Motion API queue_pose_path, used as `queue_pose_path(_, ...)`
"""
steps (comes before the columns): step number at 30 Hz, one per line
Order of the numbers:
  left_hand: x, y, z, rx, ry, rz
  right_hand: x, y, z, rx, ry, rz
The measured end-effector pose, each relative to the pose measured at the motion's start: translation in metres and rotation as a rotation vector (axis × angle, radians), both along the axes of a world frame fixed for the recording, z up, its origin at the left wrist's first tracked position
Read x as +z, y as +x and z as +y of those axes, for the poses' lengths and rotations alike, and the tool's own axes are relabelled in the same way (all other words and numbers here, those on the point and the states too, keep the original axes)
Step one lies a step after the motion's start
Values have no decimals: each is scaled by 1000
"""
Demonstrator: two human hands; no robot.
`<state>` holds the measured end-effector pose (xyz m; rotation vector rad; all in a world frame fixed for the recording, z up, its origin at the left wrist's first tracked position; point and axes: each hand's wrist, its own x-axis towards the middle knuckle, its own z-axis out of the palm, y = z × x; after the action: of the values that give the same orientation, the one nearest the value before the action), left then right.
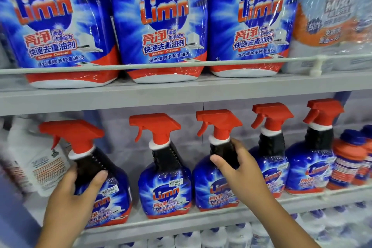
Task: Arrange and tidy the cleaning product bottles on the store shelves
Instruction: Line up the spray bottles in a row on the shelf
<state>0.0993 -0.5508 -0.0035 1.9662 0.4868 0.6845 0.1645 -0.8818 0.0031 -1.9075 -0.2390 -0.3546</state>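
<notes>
The left hand (70,193) grips the tilted end sprayer (94,169) by its neck, likely to straighten it, while the right hand (239,169) wraps the third sprayer (217,167) on the shelf (181,221) below both hands.

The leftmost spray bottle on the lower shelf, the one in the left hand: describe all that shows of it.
The leftmost spray bottle has a red trigger head, a white collar, a dark neck and a glossy blue-and-red Limn label with a price sticker. It looks plastic. It leans right, its base on the lower shelf. The left hand grips its neck; nothing else visibly touches it.
</notes>
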Motion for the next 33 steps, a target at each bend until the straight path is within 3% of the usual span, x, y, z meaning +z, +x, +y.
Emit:
queue_pose_path(14,4,-4,-20,-65,9,-41,4,-7,2,-21,-9,8)
queue_pose_path(18,3,-3,-18,-69,5,-21,3,-31,15,-289,7,-390)
queue_pose_path(20,4,-3,-19,-73,3,-33,10,-42,31,-136,-22,-517)
queue_pose_path(22,5,-3,-19,-82,-7,-47,20,-36,52,126,-119,-396)
queue_pose_path(25,6,-4,-20,-91,-10,-67,33,-14,80,357,-235,-27)
queue_pose_path(28,4,-5,-19,-98,-17,-65,34,0,88,331,-275,58)
queue_pose_path(33,3,-6,-18,-83,-12,-49,29,1,89,291,-263,34)
